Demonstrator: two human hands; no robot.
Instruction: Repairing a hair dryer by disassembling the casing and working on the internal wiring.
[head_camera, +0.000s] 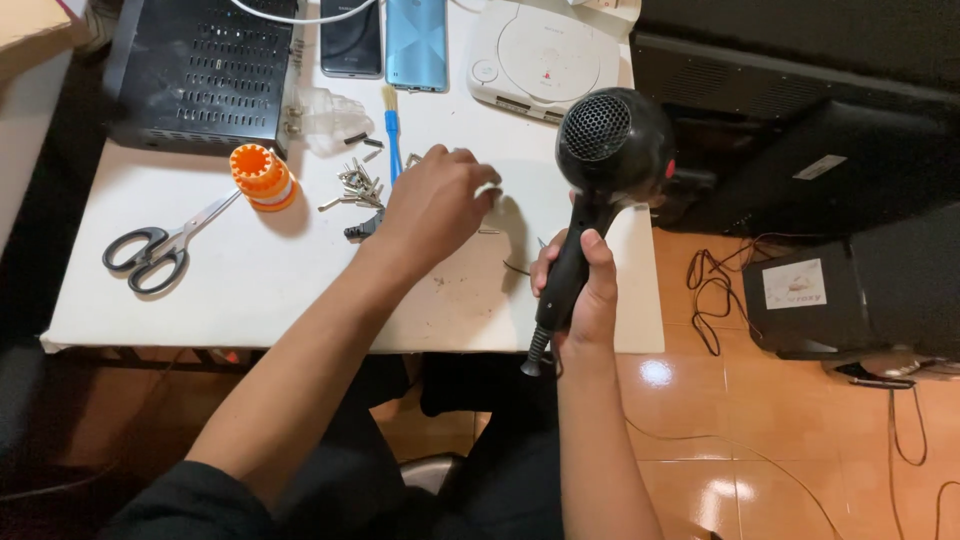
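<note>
My right hand (580, 290) grips the handle of a black hair dryer (610, 150), held upright over the white table's right edge with its rear grille facing me. My left hand (437, 200) hovers palm down over the table (250, 290), fingers curled, close to the dryer's left side. Whether it pinches something small I cannot tell. A pile of several screws (358, 186) and a blue brush (392, 130) lie just left of that hand. A small dark tool (362, 228) pokes out under my left wrist.
Scissors (160, 248) and an orange-and-white round part (262, 176) lie at the left. A black vented box (200, 75), two phones (385, 38) and a white game console (540, 55) line the back. Black equipment (860, 270) and cables (715, 290) sit on the tiled floor at the right.
</note>
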